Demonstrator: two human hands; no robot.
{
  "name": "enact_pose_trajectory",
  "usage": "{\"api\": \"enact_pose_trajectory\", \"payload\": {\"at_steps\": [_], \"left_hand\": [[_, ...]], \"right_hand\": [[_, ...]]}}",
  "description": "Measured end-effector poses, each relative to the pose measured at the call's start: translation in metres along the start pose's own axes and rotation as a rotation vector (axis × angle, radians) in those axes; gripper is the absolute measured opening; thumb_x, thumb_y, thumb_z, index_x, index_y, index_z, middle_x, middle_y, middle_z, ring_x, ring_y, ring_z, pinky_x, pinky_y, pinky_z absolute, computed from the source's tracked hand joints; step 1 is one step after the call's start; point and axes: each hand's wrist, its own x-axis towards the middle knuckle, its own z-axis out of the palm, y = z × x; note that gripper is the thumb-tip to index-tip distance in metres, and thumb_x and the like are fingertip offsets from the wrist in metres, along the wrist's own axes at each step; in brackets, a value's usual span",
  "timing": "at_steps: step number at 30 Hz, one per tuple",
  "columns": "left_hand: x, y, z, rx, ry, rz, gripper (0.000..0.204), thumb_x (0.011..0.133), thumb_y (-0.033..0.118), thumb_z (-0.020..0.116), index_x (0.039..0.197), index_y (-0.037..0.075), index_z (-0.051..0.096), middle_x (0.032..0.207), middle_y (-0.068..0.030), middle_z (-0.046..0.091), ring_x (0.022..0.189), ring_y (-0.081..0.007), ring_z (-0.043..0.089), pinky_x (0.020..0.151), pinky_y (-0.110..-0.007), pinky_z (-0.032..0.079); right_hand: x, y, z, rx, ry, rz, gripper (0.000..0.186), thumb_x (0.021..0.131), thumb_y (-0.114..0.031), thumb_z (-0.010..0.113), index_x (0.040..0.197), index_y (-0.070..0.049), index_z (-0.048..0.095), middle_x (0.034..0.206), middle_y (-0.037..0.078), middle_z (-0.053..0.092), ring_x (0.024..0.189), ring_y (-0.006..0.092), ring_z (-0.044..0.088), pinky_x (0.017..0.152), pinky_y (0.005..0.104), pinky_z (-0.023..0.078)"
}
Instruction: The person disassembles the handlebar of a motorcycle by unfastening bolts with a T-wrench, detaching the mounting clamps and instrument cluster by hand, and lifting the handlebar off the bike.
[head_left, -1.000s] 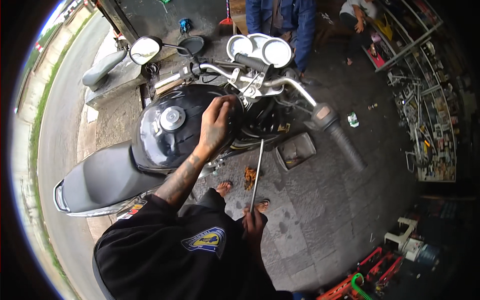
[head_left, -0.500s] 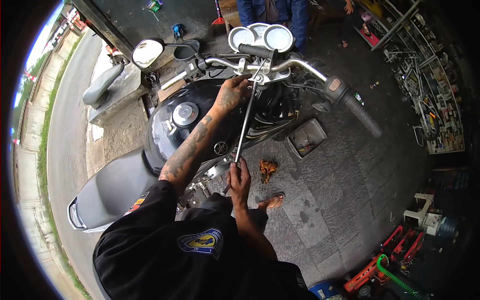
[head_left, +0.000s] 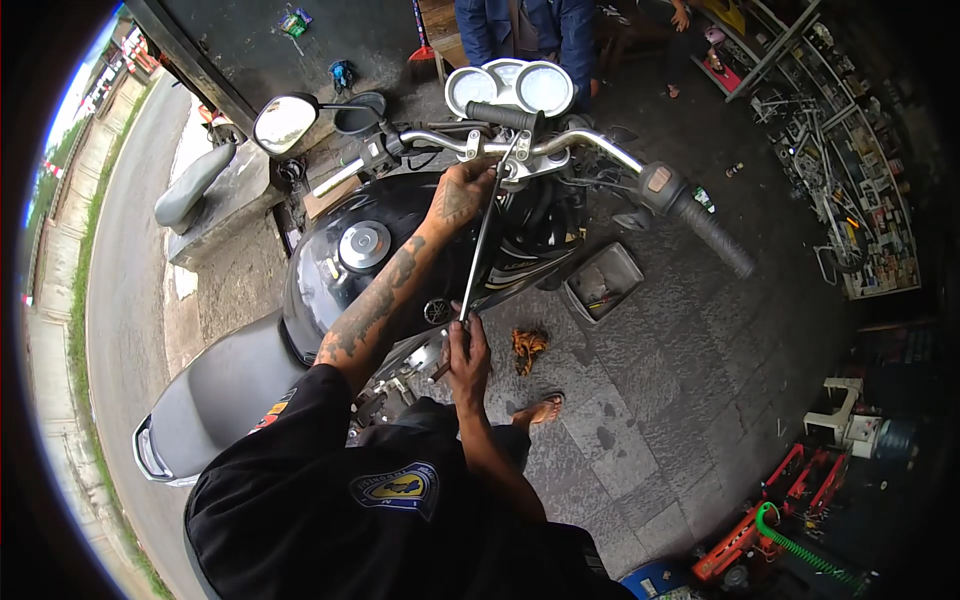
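Note:
In front of me stands a black motorcycle with a glossy tank (head_left: pixel 318 262) and a chrome handlebar (head_left: pixel 612 148). My left hand (head_left: pixel 458 196) reaches across the tank. Its fingers close on the upper part of a long, thin metal rod tool (head_left: pixel 482 246), beside the handlebar clamp (head_left: pixel 518 168). The tool's upper end meets the clamp area, but the contact is partly hidden by my fingers. Lower down, beside the tank, my right hand (head_left: pixel 468 362) wraps round the tool's lower end. A short dark piece sticks out left of that hand. A black ribbed grip (head_left: pixel 505 117) lies across above the clamp.
Round gauges (head_left: pixel 508 88) sit beyond the handlebar, with a person in blue clothing (head_left: pixel 580 40) behind. On the floor to the right are a grey tray (head_left: pixel 604 282) and an orange-brown rag (head_left: pixel 528 350). A red jack (head_left: pixel 760 520) stands lower right; parts shelves line the far right.
My right hand has moved slightly up toward the tank, and the tool's lower end has shifted with it. My left hand stays near the clamp. The whole view has shifted a little.

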Motion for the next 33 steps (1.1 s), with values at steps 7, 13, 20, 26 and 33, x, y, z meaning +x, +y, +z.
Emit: {"api": "enact_pose_trajectory", "payload": {"at_steps": [7, 13, 20, 26, 33], "left_hand": [[0.029, 0.011, 0.013, 0.182, 0.086, 0.202, 0.043, 0.091, 0.018, 0.060, 0.131, 0.005, 0.049, 0.105, -0.0188, 0.061, 0.085, -0.0225, 0.065, 0.076, -0.032, 0.050], [0.042, 0.022, 0.040, 0.485, 0.185, 0.318, 0.040, 0.084, 0.008, 0.063, 0.119, 0.005, 0.044, 0.118, -0.0248, 0.047, 0.108, -0.0469, 0.047, 0.088, -0.048, 0.044], [0.038, 0.025, 0.042, 0.018, 0.005, 0.047, 0.039, 0.094, 0.006, 0.054, 0.126, 0.003, 0.032, 0.123, -0.0206, 0.052, 0.058, -0.0212, 0.065, 0.045, -0.030, 0.056], [0.037, 0.033, 0.062, -0.192, 0.044, -0.152, 0.047, 0.097, 0.006, 0.045, 0.136, -0.001, 0.019, 0.112, -0.0207, 0.054, 0.054, -0.0196, 0.062, 0.043, -0.030, 0.055], [0.040, 0.016, 0.056, 0.141, 0.208, 0.064, 0.033, 0.095, 0.024, 0.050, 0.115, -0.001, 0.041, 0.087, -0.0203, 0.061, 0.076, -0.0349, 0.061, 0.068, -0.040, 0.047]], "right_hand": [[0.009, -0.022, -0.004, 0.151, -0.061, 0.130, 0.033, 0.100, -0.014, 0.046, 0.131, -0.006, 0.050, 0.065, -0.005, 0.041, 0.051, 0.0030, 0.040, 0.047, 0.0189, 0.033], [0.015, -0.047, -0.015, 0.010, -0.210, 0.179, 0.035, 0.097, -0.013, 0.048, 0.132, -0.005, 0.049, 0.061, 0.004, 0.050, 0.053, 0.0145, 0.052, 0.050, 0.0307, 0.039], [0.019, -0.056, -0.055, -0.285, -0.449, -0.019, 0.027, 0.091, -0.017, 0.056, 0.111, -0.001, 0.049, 0.080, 0.016, 0.062, 0.068, 0.0329, 0.063, 0.063, 0.0390, 0.049], [0.042, -0.074, -0.137, -0.551, -0.702, 0.119, 0.027, 0.095, -0.016, 0.050, 0.114, 0.002, 0.040, 0.079, 0.022, 0.061, 0.068, 0.0376, 0.065, 0.070, 0.0437, 0.049], [0.136, -0.155, -0.253, -0.634, -0.772, 0.261, 0.015, 0.088, -0.010, 0.061, 0.100, -0.003, 0.057, 0.080, 0.009, 0.066, 0.065, 0.0157, 0.063, 0.060, 0.0295, 0.050]]}}
